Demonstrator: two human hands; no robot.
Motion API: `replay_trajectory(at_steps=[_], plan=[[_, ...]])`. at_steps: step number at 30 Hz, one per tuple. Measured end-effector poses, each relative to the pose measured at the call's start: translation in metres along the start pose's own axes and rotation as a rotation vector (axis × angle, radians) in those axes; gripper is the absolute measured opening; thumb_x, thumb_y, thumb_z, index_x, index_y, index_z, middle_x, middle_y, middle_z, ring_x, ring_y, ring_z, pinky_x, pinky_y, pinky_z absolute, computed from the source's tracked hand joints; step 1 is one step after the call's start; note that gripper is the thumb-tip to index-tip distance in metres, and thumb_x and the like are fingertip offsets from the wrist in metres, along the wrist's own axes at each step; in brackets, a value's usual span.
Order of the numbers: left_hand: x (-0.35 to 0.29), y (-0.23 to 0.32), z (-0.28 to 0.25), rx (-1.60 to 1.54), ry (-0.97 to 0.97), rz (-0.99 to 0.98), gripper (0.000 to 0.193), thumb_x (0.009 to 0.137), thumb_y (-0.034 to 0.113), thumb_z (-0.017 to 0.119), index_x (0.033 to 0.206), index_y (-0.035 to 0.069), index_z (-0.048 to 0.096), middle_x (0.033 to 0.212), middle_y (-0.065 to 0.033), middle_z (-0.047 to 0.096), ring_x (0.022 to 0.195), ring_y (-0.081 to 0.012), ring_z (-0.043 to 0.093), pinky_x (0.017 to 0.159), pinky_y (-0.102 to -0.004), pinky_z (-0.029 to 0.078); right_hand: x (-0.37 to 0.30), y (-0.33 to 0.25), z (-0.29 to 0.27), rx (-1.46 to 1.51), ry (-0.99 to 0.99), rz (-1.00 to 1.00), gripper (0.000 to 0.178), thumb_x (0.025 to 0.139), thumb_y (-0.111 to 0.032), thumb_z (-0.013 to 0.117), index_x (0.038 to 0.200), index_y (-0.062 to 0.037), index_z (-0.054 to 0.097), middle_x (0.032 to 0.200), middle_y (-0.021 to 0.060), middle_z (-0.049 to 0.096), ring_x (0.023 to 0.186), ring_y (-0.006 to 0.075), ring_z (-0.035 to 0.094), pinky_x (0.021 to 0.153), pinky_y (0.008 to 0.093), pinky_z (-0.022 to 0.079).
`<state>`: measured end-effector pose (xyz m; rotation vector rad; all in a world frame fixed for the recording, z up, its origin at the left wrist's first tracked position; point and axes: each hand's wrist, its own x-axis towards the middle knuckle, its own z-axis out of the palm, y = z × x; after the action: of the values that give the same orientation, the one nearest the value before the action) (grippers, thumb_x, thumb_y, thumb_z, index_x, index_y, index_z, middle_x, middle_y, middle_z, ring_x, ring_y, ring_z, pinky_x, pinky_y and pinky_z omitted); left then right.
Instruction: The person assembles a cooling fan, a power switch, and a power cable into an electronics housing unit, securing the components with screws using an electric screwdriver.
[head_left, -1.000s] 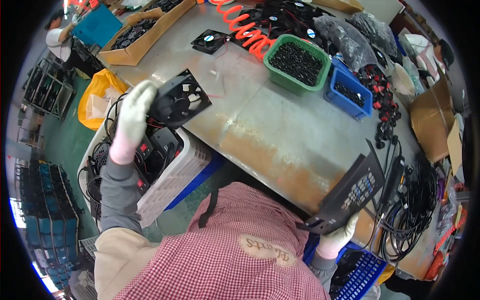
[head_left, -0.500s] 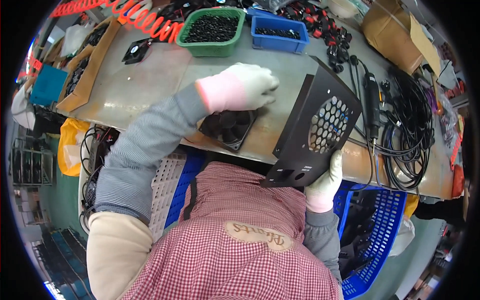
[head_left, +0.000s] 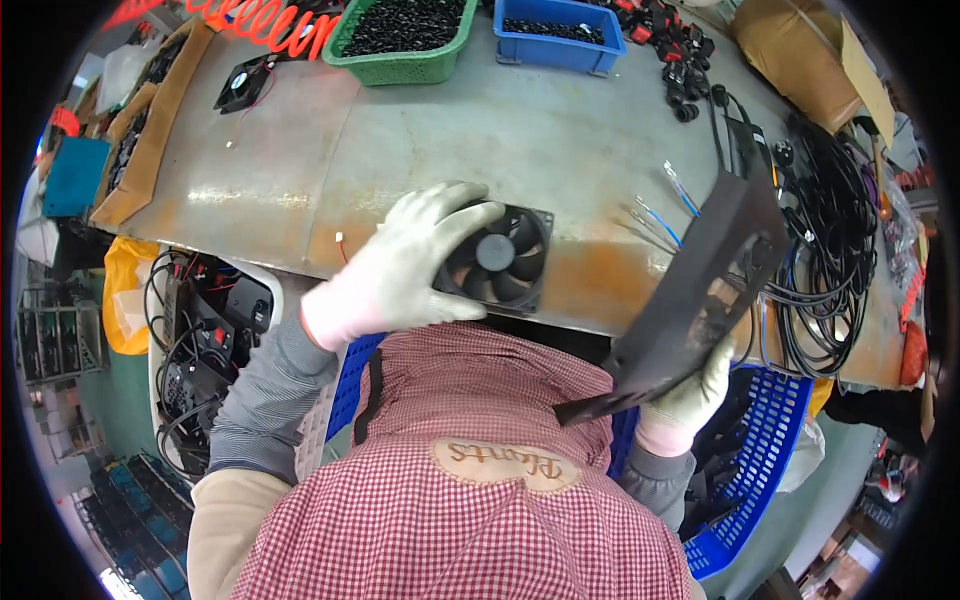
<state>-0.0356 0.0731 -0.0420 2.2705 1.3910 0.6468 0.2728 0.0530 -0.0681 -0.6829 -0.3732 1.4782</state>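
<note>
My left hand (head_left: 405, 255), in a white glove with a pink cuff, is closed round the left side of a square black cooling fan (head_left: 495, 253). Its fingers lie over the top edge and the thumb along the lower one. The fan is at the bench's near edge, its hub and blades facing up. On the right, my gloved right hand (head_left: 695, 395) grips the lower part of a bent black metal panel (head_left: 690, 300), held tilted over the edge. Motion blurs the panel, and it hides part of that hand.
Green basket (head_left: 400, 68) and blue bin (head_left: 555, 55) of small black parts stand at the back. Another fan (head_left: 243, 85) lies far left. Loose wire ends (head_left: 660, 222) and coiled black cables (head_left: 825, 250) are at right. A blue crate (head_left: 760, 470) stands below the bench.
My left hand has come down and closed on the fan, which now sits further right. The panel has swung right and tilted in my right hand. The view has shifted, with the bins higher.
</note>
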Motion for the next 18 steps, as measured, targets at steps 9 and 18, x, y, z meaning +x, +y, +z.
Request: replay_trajectory(at_steps=[9,18], plan=[[0.005,-0.004,0.010,-0.070,0.003,-0.040,0.101,0.060,0.038,0.083,0.144,0.009,0.035,0.146,-0.0201,0.036,0.136,-0.0423,0.031,0.112,-0.0515,0.027,-0.028,-0.024,-0.017,-0.347,0.131,-0.139,0.045,0.102,-0.029,0.041,0.139,-0.0039,0.044,0.136,0.0103,0.052,0.122,0.0224,0.051,0.107,0.0384,0.037],[-0.010,0.001,-0.002,0.069,0.229,-0.104,0.086,0.069,0.042,0.077,0.138,0.005,0.042,0.140,-0.0195,0.044,0.133,-0.0399,0.037,0.109,-0.0485,0.031,-0.027,0.012,0.021,-0.477,-0.035,-0.026,0.064,0.095,-0.027,0.055,0.148,-0.0022,0.029,0.150,0.0137,0.035,0.137,0.0261,0.036,0.114,0.0390,0.026]])
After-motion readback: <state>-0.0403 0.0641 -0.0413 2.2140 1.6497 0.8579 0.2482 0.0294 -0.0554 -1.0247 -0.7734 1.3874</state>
